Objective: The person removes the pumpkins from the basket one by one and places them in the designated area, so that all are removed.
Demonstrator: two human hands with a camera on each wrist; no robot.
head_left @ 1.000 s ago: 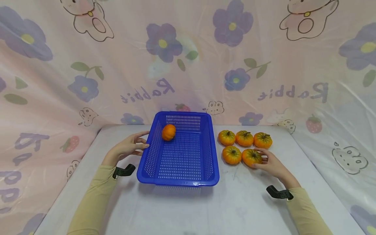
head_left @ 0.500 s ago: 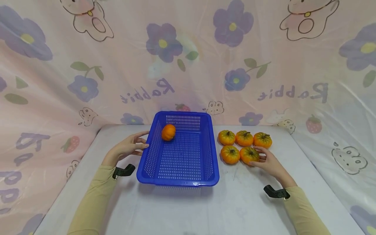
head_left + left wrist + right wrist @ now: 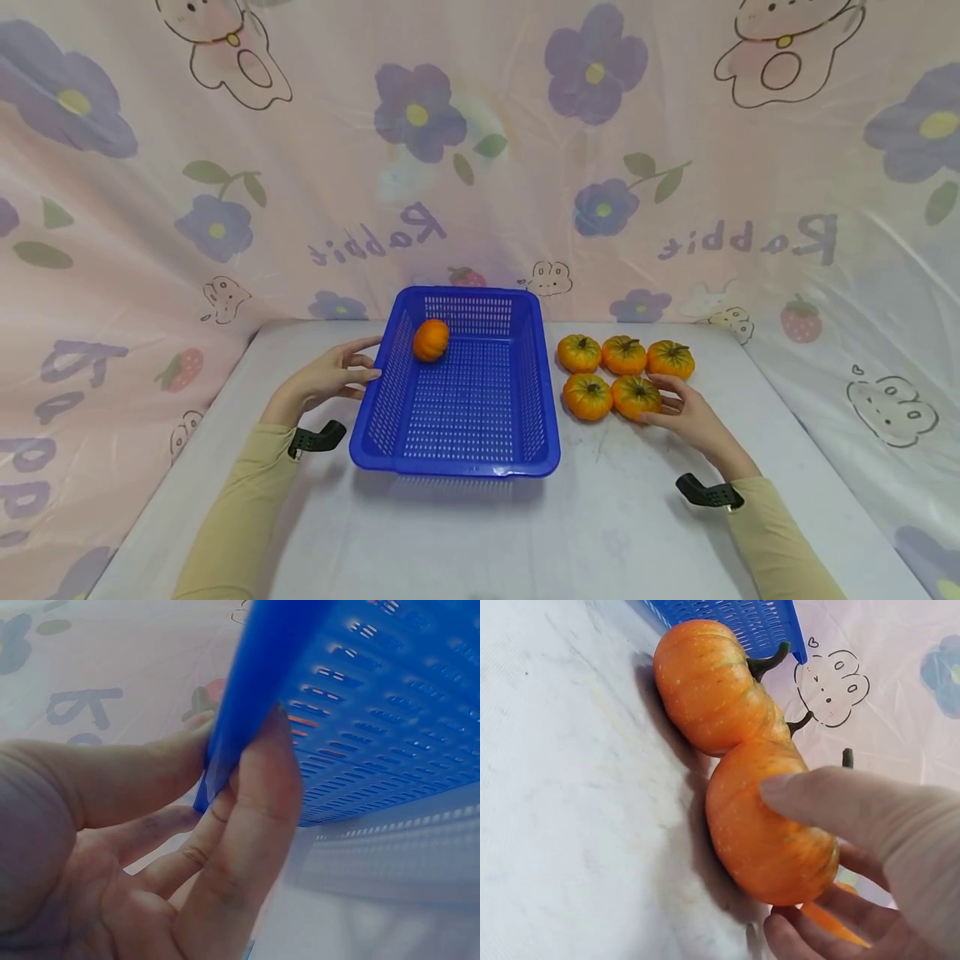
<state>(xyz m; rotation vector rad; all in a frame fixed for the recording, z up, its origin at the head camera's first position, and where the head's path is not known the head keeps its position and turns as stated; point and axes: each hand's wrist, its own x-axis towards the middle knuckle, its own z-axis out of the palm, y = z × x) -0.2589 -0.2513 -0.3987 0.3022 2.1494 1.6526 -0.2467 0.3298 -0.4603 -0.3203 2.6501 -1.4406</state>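
My left hand [image 3: 330, 372] grips the left rim of a blue plastic basket [image 3: 550, 417]. In the left wrist view its thumb and fingers [image 3: 259, 817] pinch the rim from both sides. One small orange pumpkin [image 3: 431, 341] lies on its side in the basket's far left corner. Right of the basket, my right hand [image 3: 690, 415] holds the right-hand pumpkin [image 3: 636, 398] of the front row, thumb on its near side and fingers around its far side. That pumpkin sits on the table against another pumpkin [image 3: 705, 686] to its left.
Behind the front pair stand three more pumpkins in a row: a left one [image 3: 578, 353], a middle one [image 3: 624, 355] and a right one [image 3: 671, 360]. A patterned curtain [image 3: 480, 167] hangs behind the white table [image 3: 600, 533].
The right hand has slid its pumpkin slightly left and back, and the neighbouring front pumpkin has shifted left with it. The left hand and basket stay put.
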